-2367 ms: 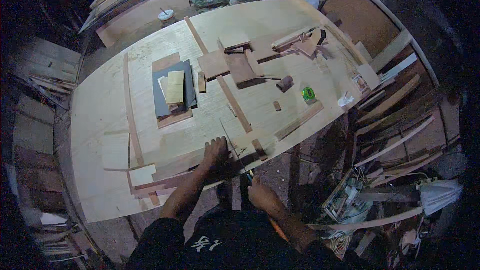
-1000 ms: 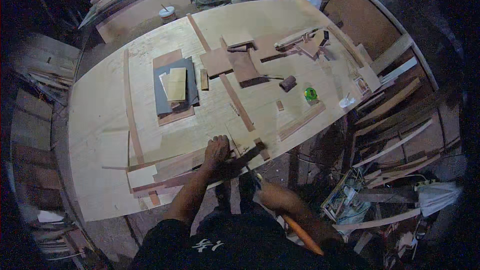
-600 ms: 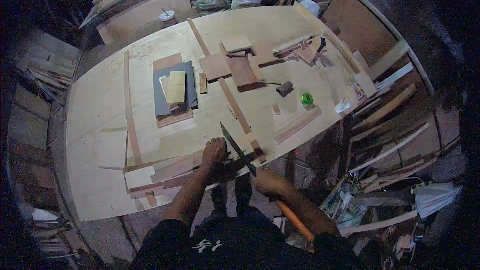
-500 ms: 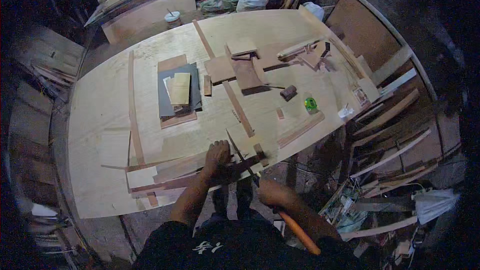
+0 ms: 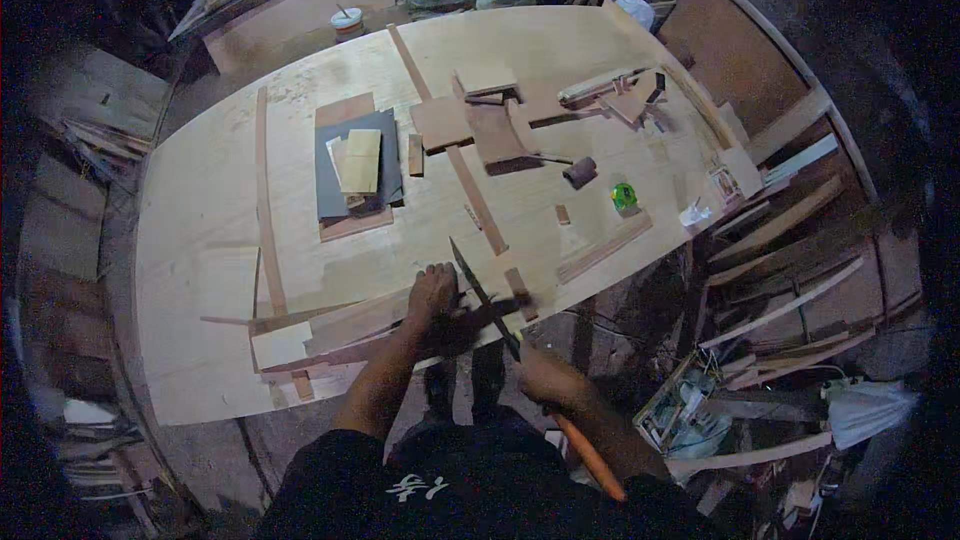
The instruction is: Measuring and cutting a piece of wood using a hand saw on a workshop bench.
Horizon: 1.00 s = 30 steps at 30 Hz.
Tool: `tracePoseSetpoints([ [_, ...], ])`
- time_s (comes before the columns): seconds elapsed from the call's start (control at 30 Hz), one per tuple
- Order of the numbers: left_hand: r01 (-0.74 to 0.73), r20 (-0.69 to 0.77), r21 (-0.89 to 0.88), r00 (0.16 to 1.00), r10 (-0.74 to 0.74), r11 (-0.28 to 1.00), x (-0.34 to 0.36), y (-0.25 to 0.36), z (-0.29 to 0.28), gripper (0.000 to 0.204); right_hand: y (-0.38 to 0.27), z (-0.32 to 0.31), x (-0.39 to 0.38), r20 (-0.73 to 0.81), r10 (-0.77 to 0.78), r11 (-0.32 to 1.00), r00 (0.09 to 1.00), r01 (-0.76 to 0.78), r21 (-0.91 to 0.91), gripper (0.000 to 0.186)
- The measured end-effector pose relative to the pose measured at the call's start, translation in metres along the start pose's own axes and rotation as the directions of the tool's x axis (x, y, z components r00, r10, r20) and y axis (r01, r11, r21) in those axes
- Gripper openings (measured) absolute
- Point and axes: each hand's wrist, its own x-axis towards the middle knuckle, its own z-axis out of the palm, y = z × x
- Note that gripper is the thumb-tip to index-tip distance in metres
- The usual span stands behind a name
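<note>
Fingers of the right hand (image 5: pixel 548 378) are wrapped around the orange-handled saw (image 5: pixel 483 295), its blade angled over the near edge of the table (image 5: pixel 190 230). Fingers of the left hand (image 5: pixel 432 292) are bent over the wooden strips (image 5: pixel 355 333); whether they pinch cannot be told. Saw is probably light, its thin blade springy sideways: hold by the handle; strips, likely stiff, are best pressed from above
</note>
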Motion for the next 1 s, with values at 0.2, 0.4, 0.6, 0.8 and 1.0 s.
tracePoseSetpoints([
  [0.2, -0.001, 0.05, 0.045, 0.999, -0.002, 0.999, 0.014, 0.018, -0.008, 0.019, -0.021, -0.024, 0.026, 0.051, 0.104, 0.994, 0.993, -0.103, -0.033, 0.032],
  [0.4, 0.037, 0.086, 0.04, 0.995, -0.04, 0.999, 0.01, 0.02, -0.025, 0.018, -0.002, -0.004, 0.045, -0.038, 0.087, 0.994, 0.996, -0.089, -0.066, 0.027],
  [0.6, 0.068, 0.089, 0.006, 0.994, -0.068, 0.998, 0.017, 0.02, -0.015, 0.02, 0.05, 0.021, 0.076, 0.211, -0.217, 0.872, 0.953, 0.287, -0.397, 0.032],
  [0.8, 0.074, 0.156, 0.047, 0.985, -0.08, 0.996, 0.007, 0.006, -0.018, 0.022, -0.035, -0.02, 0.016, 0.04, 0.143, 0.99, 0.989, -0.143, 0.008, 0.039],
  [1.0, 0.047, 0.085, 0.032, 0.995, -0.05, 0.998, 0.023, 0.015, -0.018, 0.022, -0.028, -0.028, -0.003, 0.076, 0.152, 0.988, 0.985, -0.153, -0.002, 0.04],
])
